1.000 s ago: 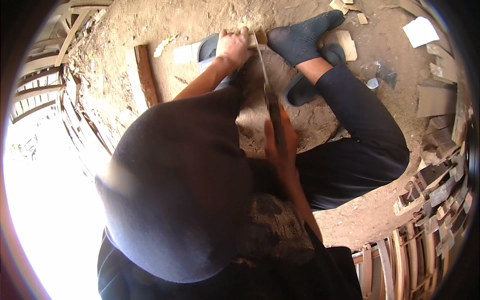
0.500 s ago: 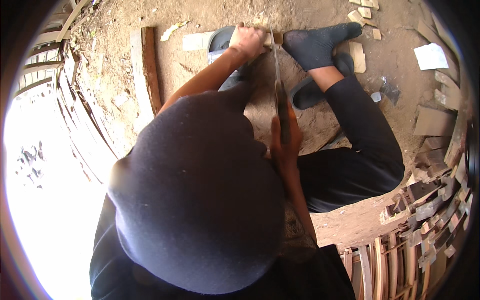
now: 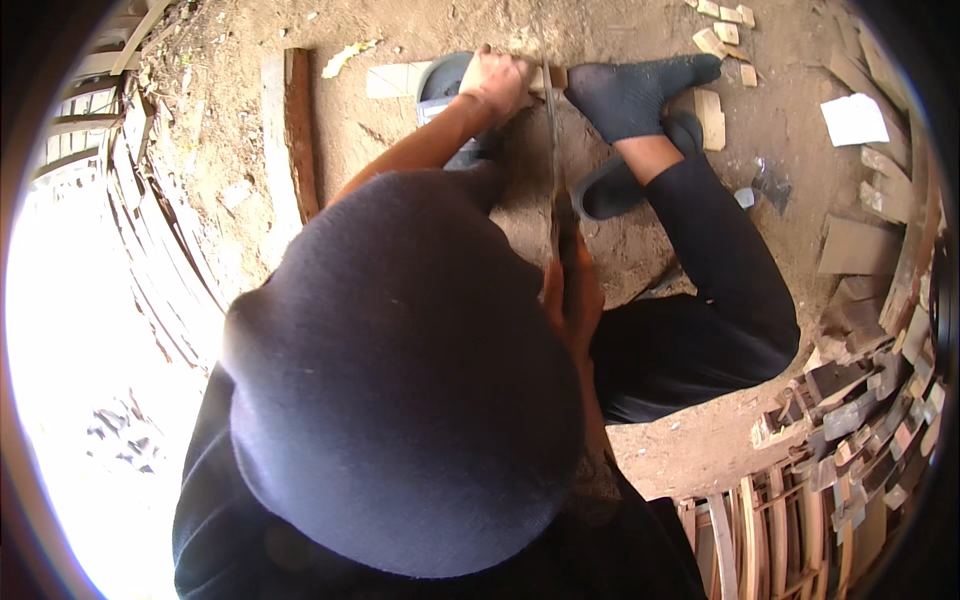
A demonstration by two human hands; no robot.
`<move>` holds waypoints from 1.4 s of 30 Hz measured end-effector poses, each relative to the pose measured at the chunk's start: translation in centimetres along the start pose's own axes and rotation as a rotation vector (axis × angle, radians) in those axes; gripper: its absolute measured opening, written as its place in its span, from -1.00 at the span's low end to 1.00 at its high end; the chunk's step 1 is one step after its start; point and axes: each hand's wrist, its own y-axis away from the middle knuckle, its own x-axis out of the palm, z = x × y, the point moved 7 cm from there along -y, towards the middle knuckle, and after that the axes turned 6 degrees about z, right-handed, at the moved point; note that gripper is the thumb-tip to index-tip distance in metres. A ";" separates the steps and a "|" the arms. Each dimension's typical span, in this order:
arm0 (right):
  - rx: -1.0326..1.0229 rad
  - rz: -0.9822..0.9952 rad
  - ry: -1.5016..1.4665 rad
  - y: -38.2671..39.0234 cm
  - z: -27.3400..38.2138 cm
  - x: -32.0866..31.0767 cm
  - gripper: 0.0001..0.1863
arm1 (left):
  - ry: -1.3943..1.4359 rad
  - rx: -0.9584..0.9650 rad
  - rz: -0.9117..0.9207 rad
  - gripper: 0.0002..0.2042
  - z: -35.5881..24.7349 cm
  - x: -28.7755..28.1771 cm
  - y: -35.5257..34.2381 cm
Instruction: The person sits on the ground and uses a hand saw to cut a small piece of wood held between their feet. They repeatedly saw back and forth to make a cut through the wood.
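My right hand (image 3: 580, 296) is closed around the dark handle of a handsaw (image 3: 551, 135). Its narrow blade points away from me and lies across a small wooden piece (image 3: 557, 77). My left hand (image 3: 497, 82) grips that piece just left of the blade, its fingers wrapped over it, so most of the wood is hidden. On the blade's right side, my foot in a dark sock (image 3: 630, 95) touches the wood's other end. A dark sandal (image 3: 440, 85) is beside my left hand, and a second dark sandal (image 3: 610, 188) lies near the socked foot.
A long plank (image 3: 288, 135) lies on the dirt floor to the left. Small cut blocks (image 3: 727, 33) are scattered at the far right, beyond a white sheet (image 3: 854, 119). Stacked wood scraps (image 3: 850, 420) line the right side. A dark cap (image 3: 400, 380) covers the middle of the view.
My right hand and the saw have drawn back slightly toward me. My left hand stays in place on the wooden piece.
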 end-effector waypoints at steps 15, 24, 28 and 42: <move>0.327 0.059 -0.140 -2.0 2.3 -1.7 -0.57 | 0.107 0.054 -0.166 -0.51 0.2 -0.8 0.6; 0.383 0.061 -0.243 2.9 3.8 -4.8 -0.56 | 0.401 0.176 -0.248 -0.55 1.7 -1.5 1.6; 0.221 -0.047 -0.229 4.1 5.1 -5.8 -0.58 | 0.410 0.115 -0.090 -0.46 2.8 -1.9 0.7; 0.183 -0.102 -0.161 9.1 7.3 -8.3 -0.55 | 0.450 0.080 0.059 -0.47 2.6 -3.0 -0.7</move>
